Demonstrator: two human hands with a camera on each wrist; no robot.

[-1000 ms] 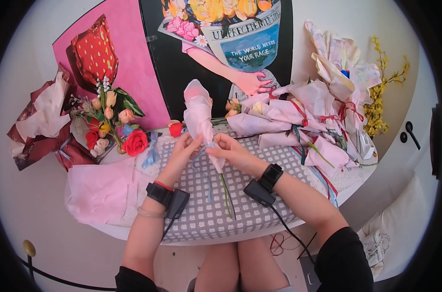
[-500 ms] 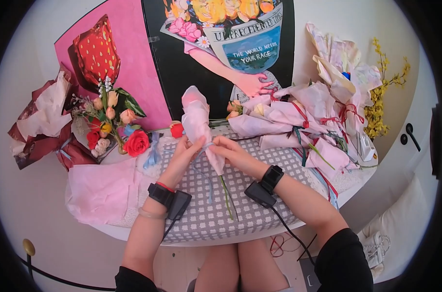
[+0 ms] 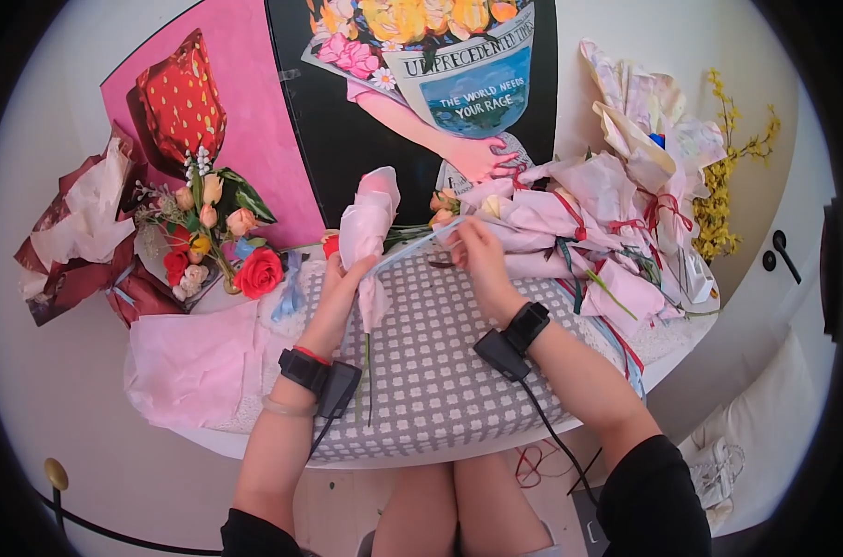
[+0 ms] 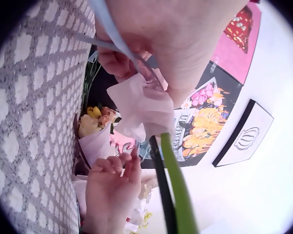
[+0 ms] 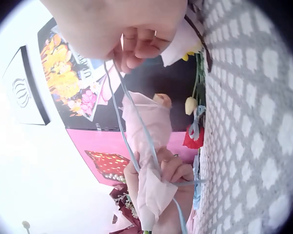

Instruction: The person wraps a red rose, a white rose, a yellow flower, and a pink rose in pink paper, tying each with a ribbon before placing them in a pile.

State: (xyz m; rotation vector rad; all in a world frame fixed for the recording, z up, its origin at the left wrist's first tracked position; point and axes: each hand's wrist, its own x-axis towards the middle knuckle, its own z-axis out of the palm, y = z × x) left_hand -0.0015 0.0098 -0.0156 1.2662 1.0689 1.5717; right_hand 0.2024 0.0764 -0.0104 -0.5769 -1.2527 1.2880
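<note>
My left hand [image 3: 347, 277] grips a flower wrapped in pale pink paper [image 3: 369, 215] around its gathered lower part. The wrapped flower stands nearly upright, with a green stem [image 4: 177, 183] and a darker one poking out below the paper. Up and to the right, my right hand [image 3: 478, 255] pinches a thin light blue ribbon [image 3: 420, 243] between thumb and fingers. Two strands of that ribbon [image 5: 136, 112] run taut from the right hand to the paper's neck at the left fingers. Another end of it hangs loose there.
Several pink-wrapped bouquets [image 3: 533, 223] lie at the right back. On the left are loose flowers with a red rose [image 3: 258, 272], a sheet of pink paper [image 3: 194, 362] and a dark red wrapped bouquet [image 3: 129, 288]. A checked grey cloth [image 3: 468, 371] covers the table's middle.
My right hand has moved away from the paper's neck, up and to the right, drawing the ribbon taut. The wrapped flower has shifted slightly left in my left hand.
</note>
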